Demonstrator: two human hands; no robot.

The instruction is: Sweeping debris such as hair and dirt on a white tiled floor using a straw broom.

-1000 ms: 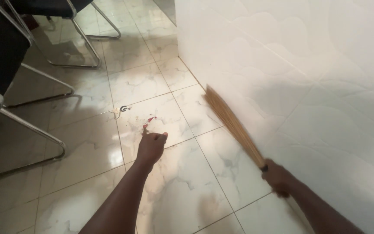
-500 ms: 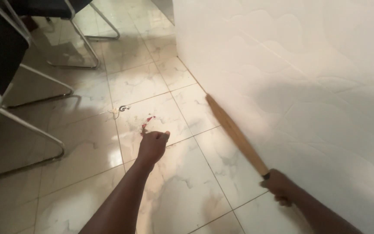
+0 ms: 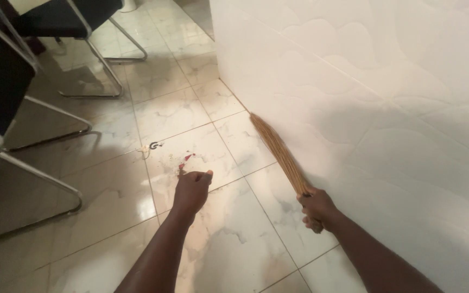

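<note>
My right hand (image 3: pixel 317 209) clamped the broom (image 3: pixel 279 152) along the mattress (image 3: pixel 386 108); left hand (image 3: pixel 191 189) fisted, seemingly empty; low, short strokes toward debris (image 3: pixel 185 159) seemed best.

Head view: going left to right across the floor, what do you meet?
Black chair with metal legs → small dark scrap on the tile → red litter → left hand, closed in a fist → straw broom → right hand gripping it → white quilted mattress.
</note>
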